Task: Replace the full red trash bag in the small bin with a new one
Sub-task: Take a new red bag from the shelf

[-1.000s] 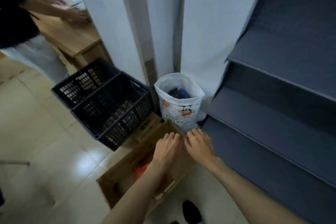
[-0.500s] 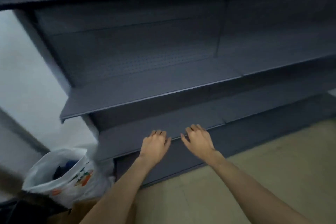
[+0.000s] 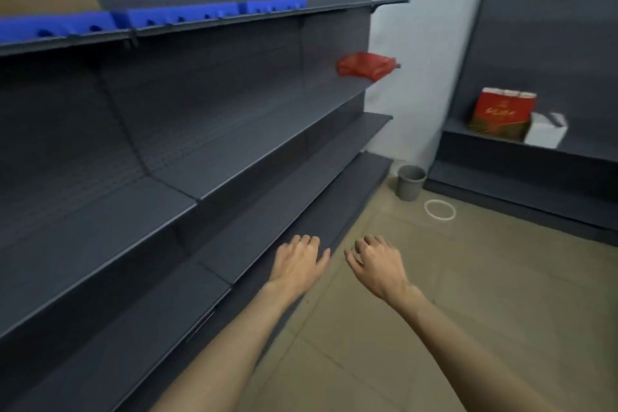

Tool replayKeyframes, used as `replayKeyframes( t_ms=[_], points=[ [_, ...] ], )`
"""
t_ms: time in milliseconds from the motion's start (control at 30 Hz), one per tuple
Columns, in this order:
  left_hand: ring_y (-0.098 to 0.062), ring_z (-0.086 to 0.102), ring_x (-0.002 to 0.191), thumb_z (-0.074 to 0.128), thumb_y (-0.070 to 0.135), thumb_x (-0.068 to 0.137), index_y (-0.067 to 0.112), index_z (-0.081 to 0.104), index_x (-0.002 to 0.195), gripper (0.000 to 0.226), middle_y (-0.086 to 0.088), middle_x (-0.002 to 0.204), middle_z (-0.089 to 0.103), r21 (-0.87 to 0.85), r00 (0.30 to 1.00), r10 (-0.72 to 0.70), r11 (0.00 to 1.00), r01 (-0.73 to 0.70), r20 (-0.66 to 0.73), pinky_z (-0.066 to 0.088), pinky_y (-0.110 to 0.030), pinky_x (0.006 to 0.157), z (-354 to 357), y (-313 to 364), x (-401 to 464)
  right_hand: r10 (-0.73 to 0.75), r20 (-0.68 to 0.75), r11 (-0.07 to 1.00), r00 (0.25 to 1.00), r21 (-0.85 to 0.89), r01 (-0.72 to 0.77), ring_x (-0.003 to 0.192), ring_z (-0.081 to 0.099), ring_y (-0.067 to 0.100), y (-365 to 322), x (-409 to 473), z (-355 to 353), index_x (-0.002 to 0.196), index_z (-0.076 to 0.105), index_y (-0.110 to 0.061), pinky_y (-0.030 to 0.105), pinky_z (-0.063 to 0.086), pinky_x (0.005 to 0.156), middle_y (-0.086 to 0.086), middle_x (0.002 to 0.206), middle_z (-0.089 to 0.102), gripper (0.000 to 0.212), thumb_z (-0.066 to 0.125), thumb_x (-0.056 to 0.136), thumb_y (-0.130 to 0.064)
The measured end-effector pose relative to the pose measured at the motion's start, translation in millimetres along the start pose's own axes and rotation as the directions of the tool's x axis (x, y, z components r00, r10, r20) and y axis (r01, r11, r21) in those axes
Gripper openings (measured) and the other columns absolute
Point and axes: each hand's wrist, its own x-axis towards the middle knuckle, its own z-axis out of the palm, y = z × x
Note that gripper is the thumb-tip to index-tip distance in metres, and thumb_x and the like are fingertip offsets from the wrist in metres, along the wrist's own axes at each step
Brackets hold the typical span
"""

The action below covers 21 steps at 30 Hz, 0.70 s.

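Two empty hands (image 3: 337,262) hung loosely curled — best approached the far grey bin (image 3: 411,182), collecting red bags (image 3: 365,65) first.

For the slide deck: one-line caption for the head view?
Both empty hands, left and right, reach toward a small grey bin beside dark shelving.

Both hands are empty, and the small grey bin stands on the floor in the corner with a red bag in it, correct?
Not quite. In the head view the grey bin stands on the floor in the corner, but no red bag shows in it. Both the left hand and right hand are empty.
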Motion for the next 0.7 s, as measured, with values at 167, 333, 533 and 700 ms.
replayKeyframes(
  t_ms=[167,333,533,700],
  points=[
    [-0.023,0.059,0.104,0.032,0.049,0.101,0.015,0.061,0.110,0.046,-0.004,0.109,0.066,-0.009,0.992,0.121,0.993,-0.121,0.041,0.045,-0.037,0.080,13,62,79,0.140,0.002,0.989,0.990,-0.048,-0.140,0.087,0.064,0.031,94,21,-18,0.082,0.064,-0.012,0.035,0.049,0.070,0.010,0.085,0.068,0.038,0.050,0.092,-0.046],
    [-0.024,0.058,0.105,0.032,0.051,0.100,0.015,0.060,0.111,0.048,-0.004,0.111,0.067,-0.032,0.976,0.208,0.978,-0.206,0.073,0.045,-0.038,0.081,26,103,138,0.246,-0.013,0.967,0.969,-0.067,-0.247,0.096,0.062,0.032,148,40,-21,0.088,0.064,-0.011,0.036,0.048,0.074,0.011,0.094,0.067,0.042,0.044,0.095,-0.047],
    [-0.024,0.059,0.104,0.032,0.051,0.100,0.015,0.060,0.110,0.047,-0.006,0.110,0.068,-0.045,0.958,0.278,0.960,-0.276,0.074,0.045,-0.038,0.082,35,125,209,0.289,-0.016,0.952,0.957,-0.100,-0.290,0.095,0.062,0.030,187,87,-15,0.089,0.064,-0.012,0.036,0.047,0.072,0.010,0.095,0.068,0.043,0.042,0.096,-0.048],
    [-0.025,0.059,0.103,0.030,0.052,0.100,0.015,0.059,0.109,0.048,-0.007,0.109,0.068,-0.061,0.948,0.311,0.950,-0.308,0.061,0.044,-0.038,0.081,47,125,292,0.314,-0.029,0.942,0.949,-0.118,-0.315,0.087,0.063,0.032,219,153,-5,0.081,0.063,-0.011,0.037,0.047,0.066,0.012,0.086,0.067,0.042,0.046,0.095,-0.046]
  ],
)
